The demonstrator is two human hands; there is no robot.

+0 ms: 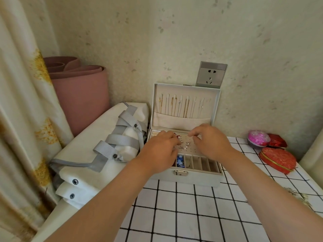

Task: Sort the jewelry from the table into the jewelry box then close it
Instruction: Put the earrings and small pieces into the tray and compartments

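The pale jewelry box [197,177] stands open on the checked table, its lid [215,105] upright with several thin necklaces [183,106] hanging inside. Both my hands hover over its perforated earring panel [189,149], where a few small earrings [185,145] sit. My left hand [160,151] curls its fingertips down at a red and pearl earring [177,136] and seems to pinch it. My right hand [210,141] has thumb and forefinger bent close together above the panel; whether they hold anything is too small to see. Blue pieces [180,161] lie in a front compartment. Loose jewelry [300,196] lies at the table's right edge.
A white bag with grey straps [108,151] lies left of the box. A rolled pink mat [80,91] and a curtain [22,102] are further left. A pink round tin [258,139] and red boxes [277,160] sit at the back right. A wall socket [211,75] is behind the lid.
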